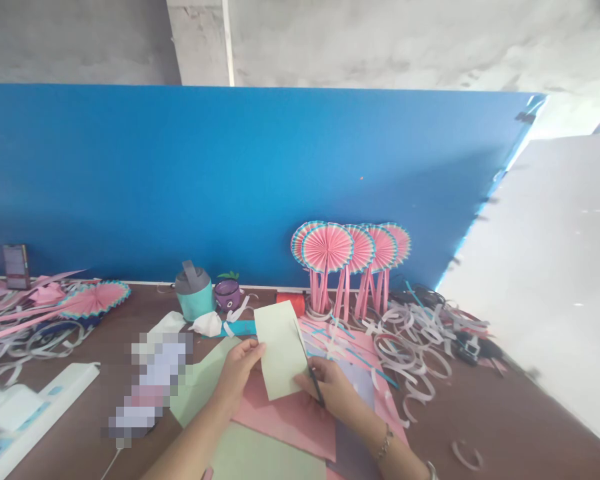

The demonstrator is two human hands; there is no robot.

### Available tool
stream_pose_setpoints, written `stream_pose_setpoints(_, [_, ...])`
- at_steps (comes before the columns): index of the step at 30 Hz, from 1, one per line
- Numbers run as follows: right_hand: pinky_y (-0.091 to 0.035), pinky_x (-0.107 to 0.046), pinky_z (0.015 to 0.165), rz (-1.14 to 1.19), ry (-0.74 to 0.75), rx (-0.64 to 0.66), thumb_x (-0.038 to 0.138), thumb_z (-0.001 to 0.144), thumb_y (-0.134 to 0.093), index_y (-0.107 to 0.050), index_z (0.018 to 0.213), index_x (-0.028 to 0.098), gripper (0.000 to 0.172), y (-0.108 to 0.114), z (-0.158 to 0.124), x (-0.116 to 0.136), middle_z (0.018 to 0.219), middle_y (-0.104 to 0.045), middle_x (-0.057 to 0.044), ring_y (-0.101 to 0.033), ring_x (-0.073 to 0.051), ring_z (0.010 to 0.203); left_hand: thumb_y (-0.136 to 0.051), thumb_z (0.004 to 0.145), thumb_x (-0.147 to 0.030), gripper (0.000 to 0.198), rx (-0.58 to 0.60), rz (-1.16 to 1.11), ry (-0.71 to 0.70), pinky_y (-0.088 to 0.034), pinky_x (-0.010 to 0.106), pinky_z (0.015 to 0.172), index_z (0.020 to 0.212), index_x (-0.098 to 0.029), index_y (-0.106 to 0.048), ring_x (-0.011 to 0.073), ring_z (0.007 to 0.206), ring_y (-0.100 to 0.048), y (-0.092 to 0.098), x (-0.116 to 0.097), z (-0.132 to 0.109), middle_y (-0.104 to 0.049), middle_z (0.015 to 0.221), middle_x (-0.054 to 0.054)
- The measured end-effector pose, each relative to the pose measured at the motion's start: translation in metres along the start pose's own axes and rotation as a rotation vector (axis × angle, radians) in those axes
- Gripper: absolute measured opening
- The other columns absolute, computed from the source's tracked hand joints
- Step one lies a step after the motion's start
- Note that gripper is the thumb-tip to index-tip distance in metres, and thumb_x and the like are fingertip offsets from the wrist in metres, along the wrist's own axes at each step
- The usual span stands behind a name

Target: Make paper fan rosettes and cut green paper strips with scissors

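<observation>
One pale green sheet (276,357), raised off the table (445,413), between both hands. Long axis: runs away from the person, far end leaning slightly left. Left edge pinched between thumb and fingers of the left hand (240,367).

One pair of scissors (315,385), dark, at the sheet's near right edge, pointing away and a little left, roughly along the long axis. Gripped in the right hand (334,388), fingers curled round it, thumb at or beside the sheet's lower right corner. Nearer to the right edge: right hand; sheet lies to its left.

Underneath: one pink sheet (290,423), one larger green sheet (273,459) toward the person, one purple sheet (355,387) to the right.

Beyond: several pink pleated fans (327,248), upright before a blue partition (230,180); loose curled strips to the right.

Hidden or unclear: most of the scissors' handles, covered by fingers; blade tips, not separable from the dark line along the sheet's right side; whether that line is a cut or a fold, cannot tell; one item at left, pixelated; green sheet, cut off at the lower frame edge.
</observation>
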State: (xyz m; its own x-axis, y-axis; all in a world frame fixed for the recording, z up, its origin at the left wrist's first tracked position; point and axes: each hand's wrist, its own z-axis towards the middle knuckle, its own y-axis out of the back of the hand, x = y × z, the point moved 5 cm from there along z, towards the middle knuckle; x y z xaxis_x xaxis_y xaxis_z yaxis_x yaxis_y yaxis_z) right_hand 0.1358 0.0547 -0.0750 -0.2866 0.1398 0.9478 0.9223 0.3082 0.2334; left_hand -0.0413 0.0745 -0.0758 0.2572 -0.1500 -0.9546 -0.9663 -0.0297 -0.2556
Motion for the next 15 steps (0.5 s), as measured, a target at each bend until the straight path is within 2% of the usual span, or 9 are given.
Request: stream_pose_setpoints(15, [-0.031,-0.02,0.038,-0.021,0.007,-0.024,0.048,0.066,-0.066,-0.051,0.069,0.019,0.032,0.0017,0.0046,-0.0103,0.045,-0.048,0.007,-0.041,-0.008,0.036,-0.073,0.06,-0.044,0.03,0.02,-0.027,0.03,-0.044,0.027,0.056,0.066,-0.017,-0.061,0.0178,0.055,-0.061,0.0012,0.0031,0.0013,-0.069,0.061,0.003])
